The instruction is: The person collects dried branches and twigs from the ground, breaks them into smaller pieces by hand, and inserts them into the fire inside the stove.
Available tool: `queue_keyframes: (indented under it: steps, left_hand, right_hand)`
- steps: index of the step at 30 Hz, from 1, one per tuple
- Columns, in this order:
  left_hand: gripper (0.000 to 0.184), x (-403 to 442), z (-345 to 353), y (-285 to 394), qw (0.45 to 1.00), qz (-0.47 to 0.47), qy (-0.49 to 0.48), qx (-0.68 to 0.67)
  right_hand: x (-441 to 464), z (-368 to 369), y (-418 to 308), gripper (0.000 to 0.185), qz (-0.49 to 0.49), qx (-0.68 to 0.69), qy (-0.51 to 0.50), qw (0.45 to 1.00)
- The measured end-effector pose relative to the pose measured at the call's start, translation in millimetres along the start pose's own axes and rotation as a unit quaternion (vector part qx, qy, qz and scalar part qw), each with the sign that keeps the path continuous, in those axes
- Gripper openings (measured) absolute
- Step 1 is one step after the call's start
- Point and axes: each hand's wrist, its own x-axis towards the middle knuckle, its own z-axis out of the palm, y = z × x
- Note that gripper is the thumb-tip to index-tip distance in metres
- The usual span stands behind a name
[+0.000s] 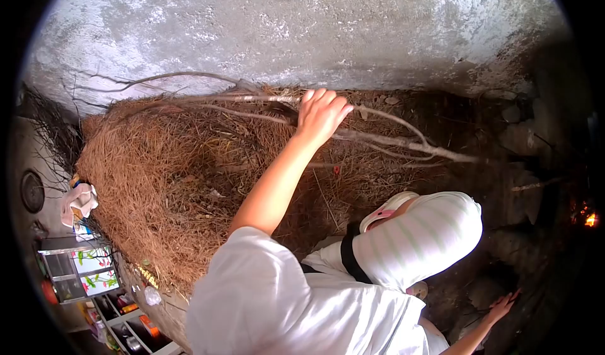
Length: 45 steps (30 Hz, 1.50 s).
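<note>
My left hand (322, 117) is wrapped around a long, thin, forked tree branch (409, 143), with its back facing me. The branch lies above a heap of dry pine needles (151, 191). Its thicker end reaches right toward a dark area, and its thin twigs trail to the left along the wall. At the lower right, my right hand (503, 307) is low over the dark ground near a rounded dark object (488, 289). Its fingers look stretched and apart, with nothing visible in them, though that area is dim.
A small fire (590, 220) burns at the far right. A rough plastered wall (302, 34) runs behind the heap. My bent knee (422, 238) is in front. Brushwood (50, 134), a cabinet with flowered panels (94, 270) and open shelving (135, 320) are at left.
</note>
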Motion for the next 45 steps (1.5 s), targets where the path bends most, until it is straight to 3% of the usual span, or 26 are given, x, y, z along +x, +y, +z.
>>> queue_keyframes:
  steps: [5,9,15,18,21,25,27,29,31,33,34,37,40,43,45]
  left_hand:
    - [0.02,1.9,44.6,-26.5,0.999,-0.002,0.023,0.039]
    - [0.016,-60.1,89.3,-45.6,0.994,-0.058,-0.097,0.003]
    - [0.014,-122.3,90.6,-38.3,0.973,-0.155,-0.166,-0.035]
    - [0.02,-129.0,74.8,-27.8,0.939,-0.202,-0.251,-0.117]
    - [0.026,-144.4,59.2,-14.4,0.856,-0.256,-0.418,-0.162]
    - [0.027,-175.3,58.9,-13.0,0.848,-0.278,-0.378,-0.245]
    - [0.027,-176.8,55.8,-21.3,0.902,-0.288,-0.216,-0.237]
    - [0.027,-164.4,60.4,-48.1,0.962,-0.192,-0.142,-0.13]
    - [0.032,-137.3,46.1,-71.9,0.978,-0.155,-0.129,0.053]
    - [0.041,-122.5,44.2,-98.8,0.936,-0.242,-0.22,0.129]
    - [0.049,-108.2,33.0,-105.2,0.883,-0.313,-0.325,0.127]
    - [0.056,-133.8,41.8,-142.5,0.834,-0.392,-0.382,0.066]
    - [0.061,-134.8,20.2,-117.7,0.818,-0.335,-0.453,0.117]
    - [0.058,-163.8,20.1,-102.8,0.807,-0.352,-0.467,0.084]
    - [0.056,-182.7,21.9,-106.5,0.753,-0.349,-0.556,0.043]
  right_hand:
    - [6.7,-5.0,11.7,0.043,-0.01,0.012,-0.011,1.0]
    - [10.2,-9.5,17.7,0.043,-0.006,0.023,-0.025,0.999]
    - [20.2,-18.5,29.9,0.043,-0.016,-0.031,-0.037,0.999]
    - [22.6,-18.9,31.2,0.043,-0.029,-0.061,-0.033,0.997]
    - [19.0,-8.8,31.3,0.043,-0.014,-0.009,0.003,1.0]
    - [24.2,-14.7,38.1,0.043,-0.017,-0.013,-0.004,1.0]
    - [23.0,-18.3,36.2,0.044,-0.018,-0.029,0.001,0.999]
    - [21.0,-20.4,30.5,0.044,-0.014,-0.036,-0.005,0.999]
    - [22.5,-20.4,29.0,0.044,-0.012,-0.04,-0.012,0.999]
    - [25.3,-21.9,35.0,0.043,-0.007,-0.061,-0.006,0.998]
    - [24.8,-20.1,33.5,0.043,-0.007,-0.061,-0.006,0.998]
    - [18.9,-14.6,23.4,0.043,-0.006,-0.055,0.005,0.998]
    - [10.7,-6.9,8.1,0.043,0.012,-0.053,0.021,0.998]
    - [12.4,-8.1,9.1,0.043,0.013,-0.072,0.022,0.997]
    - [17.3,-8.9,17.1,0.042,-0.001,-0.063,0.016,0.998]
